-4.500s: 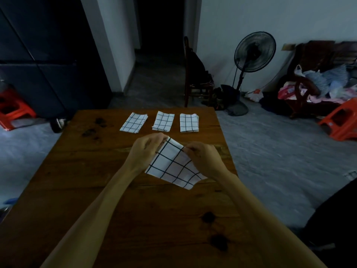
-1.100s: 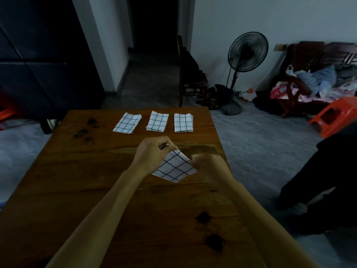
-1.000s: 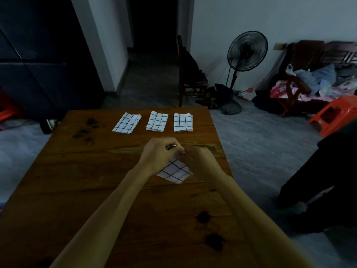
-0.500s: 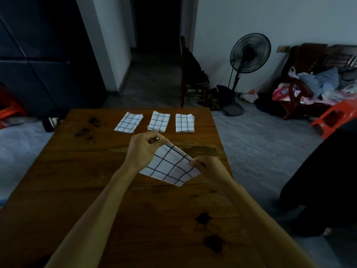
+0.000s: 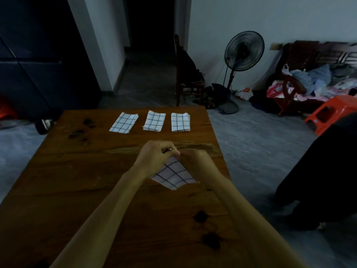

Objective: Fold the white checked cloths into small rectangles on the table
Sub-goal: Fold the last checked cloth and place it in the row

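**Checked cloth held between both hands above the table**

Where the wooden table [image 5: 58, 190] fills the lower left and centre of the frame, its far edge is lined by three folded checked cloths: the left folded cloth [image 5: 124, 123], the middle folded cloth [image 5: 154, 121] and the right folded cloth [image 5: 180, 122], laid side by side and apart from one another. A standing fan [image 5: 243, 51] is seen at the upper right, with an orange stool [image 5: 332, 115] at the right edge. At the centre of the frame, the white checked cloth [image 5: 174, 174] is held just above the tabletop, partly folded, its lower corner hanging toward the viewer. Its upper edge is pinched by the curled fingers of the left hand [image 5: 156, 159], and the right hand [image 5: 197, 163], fingers likewise curled, is closed on the same edge, the two hands touching.
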The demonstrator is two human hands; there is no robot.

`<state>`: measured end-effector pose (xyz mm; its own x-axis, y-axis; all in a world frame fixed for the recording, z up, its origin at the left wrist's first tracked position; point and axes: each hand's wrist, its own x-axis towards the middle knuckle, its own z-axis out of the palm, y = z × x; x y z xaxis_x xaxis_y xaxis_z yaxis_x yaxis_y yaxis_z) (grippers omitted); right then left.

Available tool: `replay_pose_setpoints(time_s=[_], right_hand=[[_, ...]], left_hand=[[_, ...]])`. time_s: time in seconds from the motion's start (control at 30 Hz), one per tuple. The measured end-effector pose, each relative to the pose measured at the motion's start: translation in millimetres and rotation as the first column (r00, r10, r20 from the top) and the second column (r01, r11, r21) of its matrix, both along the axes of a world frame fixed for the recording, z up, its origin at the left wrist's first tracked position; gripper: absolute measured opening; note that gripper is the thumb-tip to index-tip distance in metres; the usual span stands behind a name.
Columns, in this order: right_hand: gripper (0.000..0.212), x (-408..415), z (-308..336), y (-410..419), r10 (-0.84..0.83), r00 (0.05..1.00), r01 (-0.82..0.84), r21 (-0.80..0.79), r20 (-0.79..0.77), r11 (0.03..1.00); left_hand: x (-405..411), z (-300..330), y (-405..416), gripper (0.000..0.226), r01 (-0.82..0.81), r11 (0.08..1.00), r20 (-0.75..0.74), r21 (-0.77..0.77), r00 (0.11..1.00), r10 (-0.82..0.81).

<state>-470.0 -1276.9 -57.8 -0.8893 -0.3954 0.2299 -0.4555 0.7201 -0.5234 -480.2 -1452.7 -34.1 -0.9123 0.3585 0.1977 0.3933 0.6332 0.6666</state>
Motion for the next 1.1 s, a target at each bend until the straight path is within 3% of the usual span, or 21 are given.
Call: replay_pose_setpoints(time_s=[0.27, 0.57, 0.7, 0.83, 0.97, 1.1], right_hand=[[0.022, 6.0, -20.7, 10.6, -0.055, 0.994, 0.057, -0.028, 0.09, 0.998], [0.02, 26.1, -35.8, 38.8, -0.193, 0.966, 0.178, 0.1, 0.169, 0.979], [0.024, 27.6, -19.3, 11.6, -0.199, 0.965, 0.208, -0.036, 0.171, 0.977], [0.01, 26.6, -8.1, -13.3, -0.187, 0.977, 0.196, -0.087, 0.1, 0.977], [0.013, 37.5, -2.3, -8.6, -0.246, 0.916, 0.354, -0.347, 0.318, 0.869], [0.011, 46.9, 2.3, -8.6, -0.269, 0.874, 0.444, -0.439, 0.405, 0.781]], left_hand=[[-0.6, 7.2, -32.3, 0.01, -0.161, 0.972, -0.045, 0.17, 0.984, 0.17], [0.9, 7.6, -36.6, 0.015, -0.137, 0.987, -0.048, 0.083, 0.989, 0.141], [6.5, 9.9, -23.0, 0.011, -0.013, 0.999, -0.03, 0.03, 0.999, 0.014], [14.6, 13.1, -14.9, 0.011, 0.079, 0.993, -0.038, 0.093, 0.996, -0.076], [22.1, 9.4, -40.3, 0.04, -0.039, 0.982, 0.098, 0.184, 0.995, 0.021], [41.7, -11.2, -50.7, 0.024, -0.217, 0.932, 0.195, 0.291, 0.967, 0.165]])
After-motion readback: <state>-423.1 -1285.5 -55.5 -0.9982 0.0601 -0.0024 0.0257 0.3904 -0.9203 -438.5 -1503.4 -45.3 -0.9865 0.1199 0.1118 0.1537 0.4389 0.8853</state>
